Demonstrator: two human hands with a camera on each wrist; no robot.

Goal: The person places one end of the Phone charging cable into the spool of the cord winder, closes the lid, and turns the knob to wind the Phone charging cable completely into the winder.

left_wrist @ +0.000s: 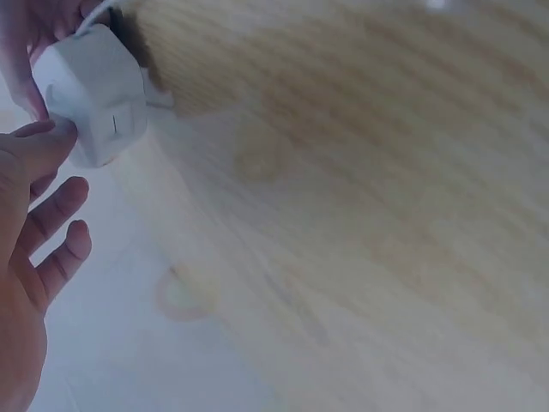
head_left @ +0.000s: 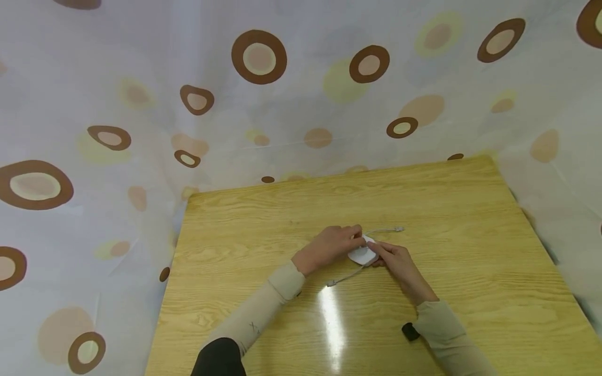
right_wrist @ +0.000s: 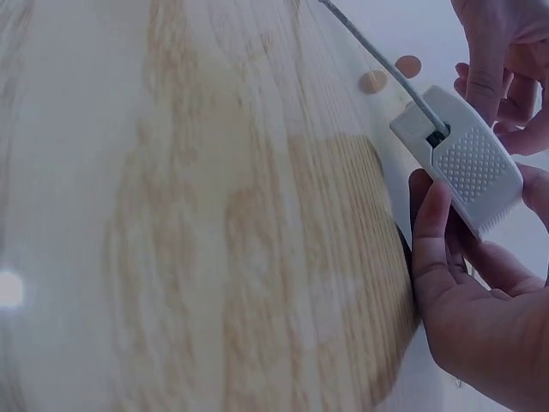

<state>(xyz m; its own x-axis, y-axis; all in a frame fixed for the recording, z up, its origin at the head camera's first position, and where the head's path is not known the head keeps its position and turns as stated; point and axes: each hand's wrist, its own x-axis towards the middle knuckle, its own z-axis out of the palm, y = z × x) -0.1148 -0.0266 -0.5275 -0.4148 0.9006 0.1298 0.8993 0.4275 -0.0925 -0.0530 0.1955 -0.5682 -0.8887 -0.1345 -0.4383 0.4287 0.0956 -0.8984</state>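
Note:
A white cable case (head_left: 361, 256) with rounded sides is between both hands over the table. One thin cable leads up to a pale plug (head_left: 398, 228), another down to a second plug (head_left: 332, 283). My left hand (head_left: 331, 245) pinches the case's left edge; in the left wrist view the case (left_wrist: 101, 90) shows a small slit, and two of the hand's fingers stand off it. From the right, my right hand (head_left: 400, 262) grips it with thumb and fingers. Seen from the right wrist, the case (right_wrist: 476, 163) has a dotted side and a grey cable (right_wrist: 377, 53) leaving its slot.
The wood-grain table (head_left: 235, 235) meets a hanging sheet with brown ring prints (head_left: 301, 104) at the back and sides. A small black object (head_left: 411, 331) is by the right sleeve. A bright reflection lies on the tabletop between the forearms.

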